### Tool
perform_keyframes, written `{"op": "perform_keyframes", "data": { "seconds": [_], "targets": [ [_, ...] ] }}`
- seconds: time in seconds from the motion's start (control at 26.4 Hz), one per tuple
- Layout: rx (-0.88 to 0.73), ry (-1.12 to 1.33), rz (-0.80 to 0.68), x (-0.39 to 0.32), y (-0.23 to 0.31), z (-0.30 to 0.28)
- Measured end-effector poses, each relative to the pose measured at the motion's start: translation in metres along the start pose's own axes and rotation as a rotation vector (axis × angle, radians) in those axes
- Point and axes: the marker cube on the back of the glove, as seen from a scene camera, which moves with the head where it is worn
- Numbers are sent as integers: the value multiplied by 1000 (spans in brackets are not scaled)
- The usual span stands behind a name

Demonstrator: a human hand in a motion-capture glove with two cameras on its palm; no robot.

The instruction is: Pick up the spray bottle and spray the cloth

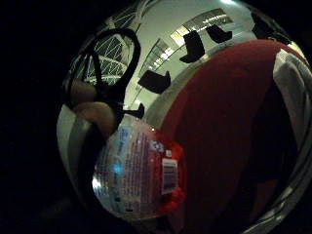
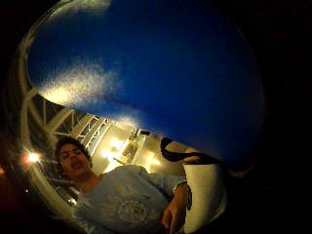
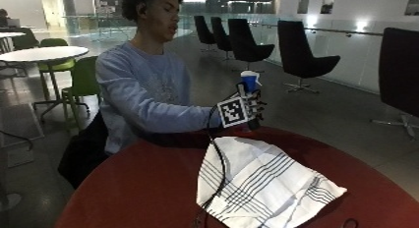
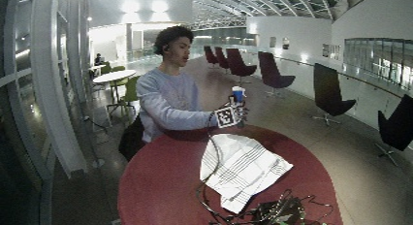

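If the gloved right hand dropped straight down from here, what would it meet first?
Probably the red table near its far edge; the right hand, holding the spray bottle upright, seems behind the striped cloth, though depth is unclear.

Person wears a light blue-grey long-sleeved sweatshirt point(image 3: 140, 90) with a faint round printed emblem on the chest. Right hand point(image 3: 251, 104) in a black glove with black straps. Wristwatch point(image 2: 187, 192) on the other wrist.
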Motion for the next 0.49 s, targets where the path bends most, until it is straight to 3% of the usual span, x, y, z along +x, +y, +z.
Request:
{"op": "perform_keyframes", "data": {
  "seconds": [0.27,0.49],
  "targets": [
    [50,52,-10,5,-2,0],
    [64,131,-22,-7,25,-54]
  ]
}}
